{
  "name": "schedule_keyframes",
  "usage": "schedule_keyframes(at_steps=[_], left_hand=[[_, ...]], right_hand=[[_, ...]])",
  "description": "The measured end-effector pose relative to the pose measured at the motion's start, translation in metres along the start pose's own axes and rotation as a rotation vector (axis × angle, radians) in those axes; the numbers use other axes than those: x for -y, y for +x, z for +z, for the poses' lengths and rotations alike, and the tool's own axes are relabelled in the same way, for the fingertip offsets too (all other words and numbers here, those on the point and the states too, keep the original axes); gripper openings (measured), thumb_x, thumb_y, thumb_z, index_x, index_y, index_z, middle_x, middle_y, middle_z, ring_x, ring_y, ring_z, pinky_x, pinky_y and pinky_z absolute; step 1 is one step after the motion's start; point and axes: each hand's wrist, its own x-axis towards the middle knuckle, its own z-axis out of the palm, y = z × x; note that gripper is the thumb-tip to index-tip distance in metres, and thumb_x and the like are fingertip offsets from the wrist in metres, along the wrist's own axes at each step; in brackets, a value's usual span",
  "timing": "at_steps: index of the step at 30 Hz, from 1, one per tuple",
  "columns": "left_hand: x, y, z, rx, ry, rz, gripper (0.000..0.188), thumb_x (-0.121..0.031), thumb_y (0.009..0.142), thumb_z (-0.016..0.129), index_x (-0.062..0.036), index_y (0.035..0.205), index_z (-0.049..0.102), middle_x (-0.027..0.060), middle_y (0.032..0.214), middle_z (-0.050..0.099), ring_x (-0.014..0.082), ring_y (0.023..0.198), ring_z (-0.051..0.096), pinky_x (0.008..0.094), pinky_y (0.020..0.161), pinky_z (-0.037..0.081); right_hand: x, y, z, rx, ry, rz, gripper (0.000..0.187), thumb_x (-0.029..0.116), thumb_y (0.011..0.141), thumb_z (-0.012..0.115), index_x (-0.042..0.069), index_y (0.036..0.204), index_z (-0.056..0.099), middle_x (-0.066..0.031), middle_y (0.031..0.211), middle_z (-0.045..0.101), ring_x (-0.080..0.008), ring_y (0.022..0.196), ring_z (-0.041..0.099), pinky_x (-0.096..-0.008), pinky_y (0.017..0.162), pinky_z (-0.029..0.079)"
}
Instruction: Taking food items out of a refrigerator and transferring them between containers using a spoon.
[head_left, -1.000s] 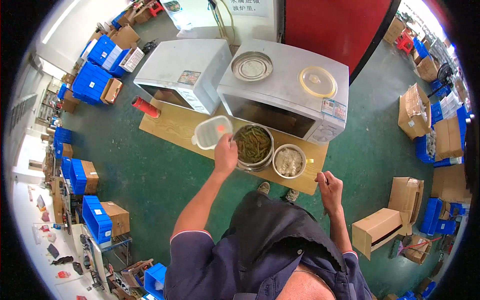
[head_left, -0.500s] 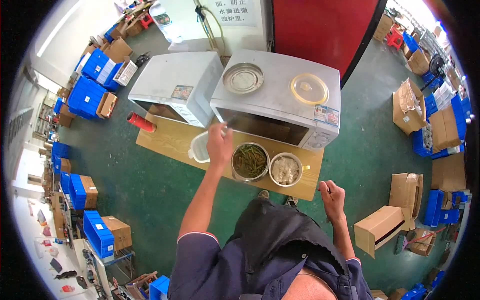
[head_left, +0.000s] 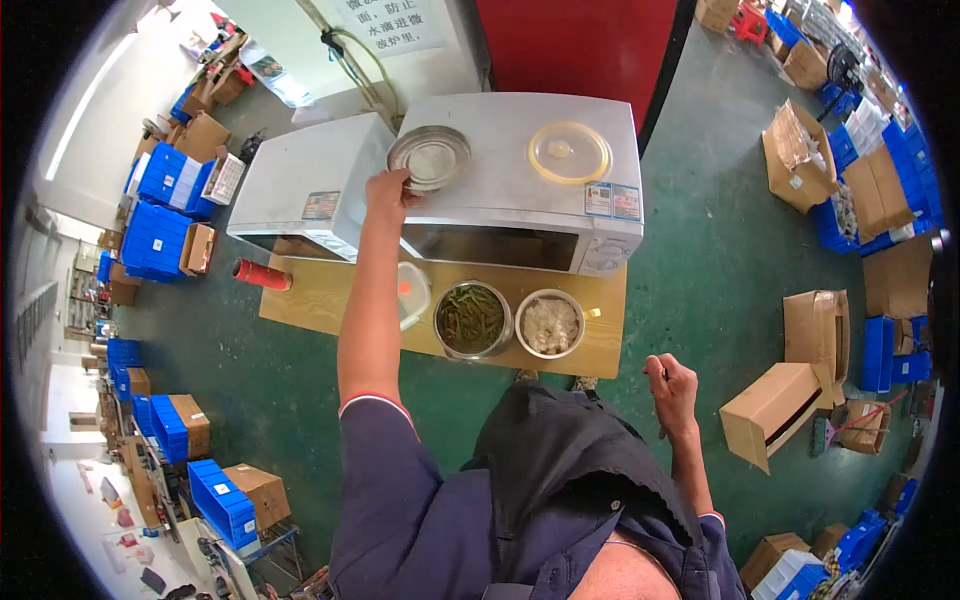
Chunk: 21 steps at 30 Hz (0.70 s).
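My left hand (head_left: 390,193) reaches forward, fingers closed on the near left rim of a round steel lid (head_left: 430,160) on top of the right-hand microwave (head_left: 490,205). Below, a round metal bowl of cooked green beans (head_left: 471,318) stands on the wooden table (head_left: 600,345). Right of it is a white bowl of rice (head_left: 550,325) with a pale yellow tab. My left forearm partly covers a white plastic lid or tub (head_left: 413,290) with an orange spot. My right hand (head_left: 673,390) is closed beside the table's right end; a thin dark thing shows at it, too small to name.
A clear round lid with a yellow rim (head_left: 570,153) lies on the same microwave. A second microwave (head_left: 310,180) stands to its left, with a red bottle (head_left: 262,275) lying near it. Cardboard boxes (head_left: 770,410) stand on the green floor at right; blue bins (head_left: 155,240) at left.
My left hand has moved forward from above the table to the steel lid and taken its rim. The lid has shifted slightly left. My right hand stays closed; the whole view has shifted.
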Motion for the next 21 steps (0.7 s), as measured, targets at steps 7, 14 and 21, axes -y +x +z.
schedule_keyframes(at_steps=[7,14,21], left_hand=[[-0.006,-0.134,-0.014,-0.153,0.425,0.442,0.028,-0.011,0.087,0.065,0.0046,0.11,0.062,0.0142,0.096,0.067,0.0228,0.085,0.065,0.0367,0.076,0.052],[0.076,-0.245,-0.043,-0.277,1.031,1.005,0.031,0.005,0.085,0.064,-0.0026,0.115,0.061,0.016,0.1,0.063,0.0345,0.091,0.062,0.0418,0.081,0.052],[0.134,-0.274,-0.045,-0.107,1.165,1.217,0.055,0.007,0.068,0.07,-0.0051,0.121,0.06,0.0121,0.108,0.059,0.0329,0.1,0.061,0.0431,0.088,0.052]], right_hand=[[-0.002,0.012,0.001,0.099,-0.08,0.057,0.036,0.032,0.1,0.062,0.001,0.083,0.063,-0.0157,0.065,0.055,-0.0256,0.057,0.056,-0.0363,0.057,0.045],[0.024,0.035,0.039,0.23,-0.03,-0.146,0.03,0.03,0.095,0.067,0.002,0.083,0.066,-0.0195,0.072,0.064,-0.035,0.067,0.067,-0.0408,0.06,0.05],[0.045,0.047,0.064,0.367,-0.1,-0.314,0.029,0.031,0.094,0.067,0.004,0.084,0.069,-0.0201,0.073,0.067,-0.0382,0.071,0.068,-0.0472,0.063,0.053]])
